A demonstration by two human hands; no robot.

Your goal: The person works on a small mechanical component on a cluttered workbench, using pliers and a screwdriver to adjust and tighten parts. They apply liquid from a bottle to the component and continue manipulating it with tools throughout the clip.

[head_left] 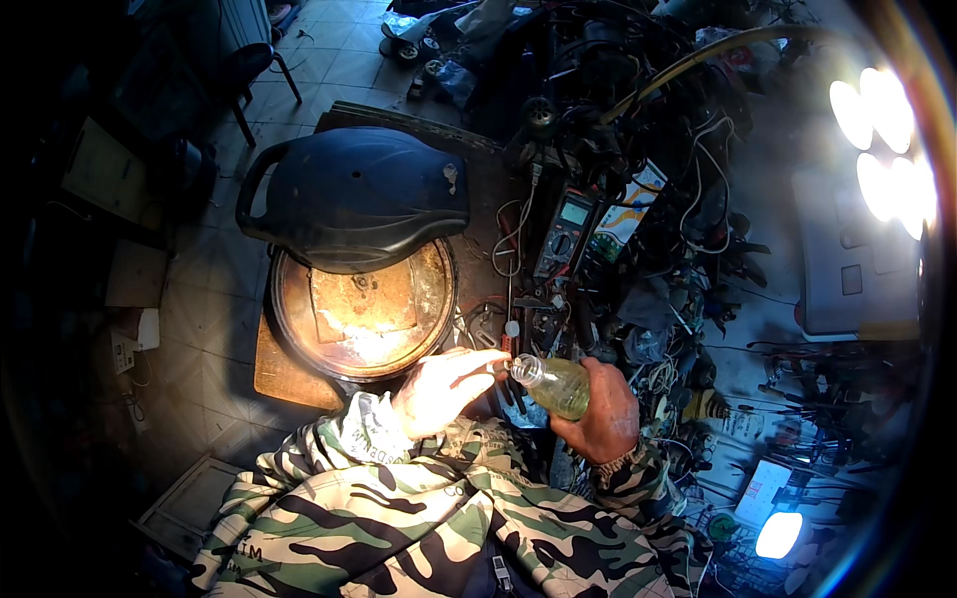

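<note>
My right hand (603,414) is wrapped round a clear bottle (560,387) with pale yellow-green liquid in it. The bottle is tilted, and its open mouth faces left toward my other hand. Fingers together, my left hand (439,389) pinches right at the bottle's mouth. Whatever it holds there is too small to name. Just beyond the left hand lies a round, rimmed metal pan (289,324), brightly lit, with a rusty brown square plate (364,299) inside. A dark moulded plastic cover (359,194) overlaps the pan's far edge.
A multimeter (566,234) lies at the back right beside a white and orange sheet (636,204). Tangled cables, tools and loose parts crowd the right side. Bright lamps (882,149) shine at the upper right, another light (779,535) below. A wooden board (289,369) sticks out under the pan.
</note>
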